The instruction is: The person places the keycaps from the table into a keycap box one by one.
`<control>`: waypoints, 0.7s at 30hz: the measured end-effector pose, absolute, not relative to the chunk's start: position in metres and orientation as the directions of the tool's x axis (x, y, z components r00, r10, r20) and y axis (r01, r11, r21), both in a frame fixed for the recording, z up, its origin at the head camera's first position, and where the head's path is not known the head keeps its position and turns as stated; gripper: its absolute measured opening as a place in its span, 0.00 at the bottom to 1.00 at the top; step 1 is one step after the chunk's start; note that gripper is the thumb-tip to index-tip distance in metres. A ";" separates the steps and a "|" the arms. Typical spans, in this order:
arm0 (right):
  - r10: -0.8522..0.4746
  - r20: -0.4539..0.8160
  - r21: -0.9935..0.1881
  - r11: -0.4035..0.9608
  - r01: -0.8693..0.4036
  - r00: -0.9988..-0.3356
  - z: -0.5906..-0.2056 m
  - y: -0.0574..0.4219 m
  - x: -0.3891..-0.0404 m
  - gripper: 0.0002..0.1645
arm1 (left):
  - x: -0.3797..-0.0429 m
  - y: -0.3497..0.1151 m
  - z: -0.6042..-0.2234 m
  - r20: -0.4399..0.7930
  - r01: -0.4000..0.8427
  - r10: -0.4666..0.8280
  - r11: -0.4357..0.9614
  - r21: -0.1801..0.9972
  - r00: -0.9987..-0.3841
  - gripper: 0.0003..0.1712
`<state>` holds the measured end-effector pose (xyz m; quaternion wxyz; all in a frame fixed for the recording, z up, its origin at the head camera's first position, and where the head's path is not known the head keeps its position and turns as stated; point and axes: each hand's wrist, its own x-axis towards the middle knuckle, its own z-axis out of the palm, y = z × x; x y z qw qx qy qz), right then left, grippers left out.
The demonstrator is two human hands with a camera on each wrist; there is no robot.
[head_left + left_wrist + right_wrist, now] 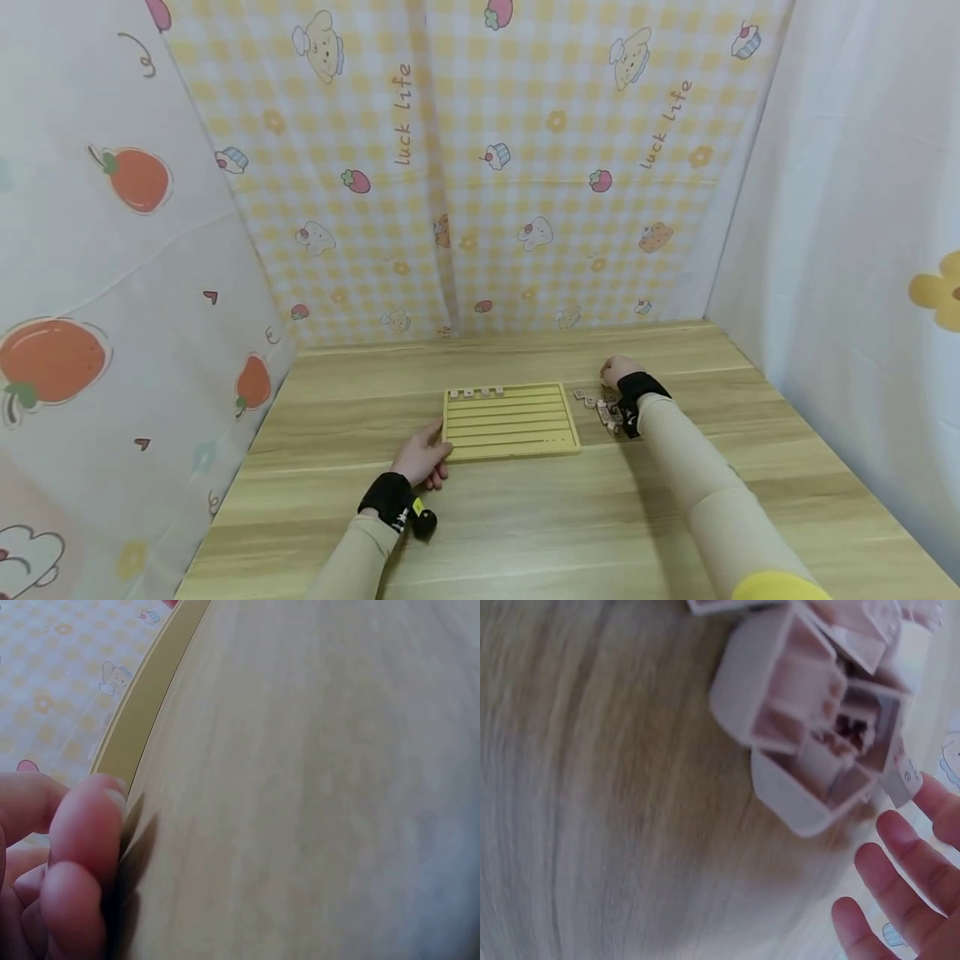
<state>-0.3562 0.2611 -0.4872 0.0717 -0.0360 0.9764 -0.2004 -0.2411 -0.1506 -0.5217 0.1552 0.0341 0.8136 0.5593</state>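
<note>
A yellow ridged tray (510, 422) lies on the table, with several small pale keycaps (483, 392) lined up in its far row at the left. My left hand (422, 457) holds the tray's near left corner, and its fingertips (90, 825) sit against the tray's side wall (142, 712). Right of the tray, my right hand (621, 372) is beyond a loose group of keycaps (603, 412). The right wrist view has its forefinger at a small marked keycap (904, 782); the thumb is hidden. Close by, larger pinkish keycaps (810, 780) show their hollow undersides.
The wood-grain table (510, 525) reaches back to a yellow checked cloth (495, 250). White printed cloths hang along the left side (150, 267) and the right side (840, 208). My right forearm (705, 483) crosses the table's right part.
</note>
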 end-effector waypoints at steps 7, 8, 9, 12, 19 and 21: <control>-0.118 -0.099 -0.447 0.892 -0.062 -0.988 -0.488 0.269 -0.354 0.16 | -0.241 -0.148 -0.522 -0.207 -0.113 0.227 0.366 0.924 -0.952 0.39; -0.122 -0.095 -0.439 0.896 -0.068 -0.988 -0.488 0.268 -0.353 0.16 | -0.241 -0.148 -0.522 -0.207 -0.114 0.228 0.366 0.924 -0.951 0.39; -0.131 -0.086 -0.422 0.903 -0.083 -0.988 -0.488 0.267 -0.352 0.16 | -0.241 -0.148 -0.523 -0.207 -0.113 0.232 0.364 0.924 -0.950 0.39; -0.143 -0.082 -0.391 0.915 -0.100 -0.986 -0.486 0.263 -0.350 0.16 | -0.241 -0.148 -0.525 -0.209 -0.113 0.236 0.365 0.924 -0.949 0.39; -0.152 -0.101 -0.395 0.913 -0.100 -0.983 -0.480 0.256 -0.343 0.15 | -0.241 -0.149 -0.525 -0.210 -0.111 0.239 0.368 0.923 -0.948 0.39; -0.159 -0.093 -0.402 0.909 -0.109 -0.983 -0.479 0.257 -0.343 0.14 | -0.242 -0.150 -0.525 -0.214 -0.116 0.237 0.370 0.922 -0.948 0.39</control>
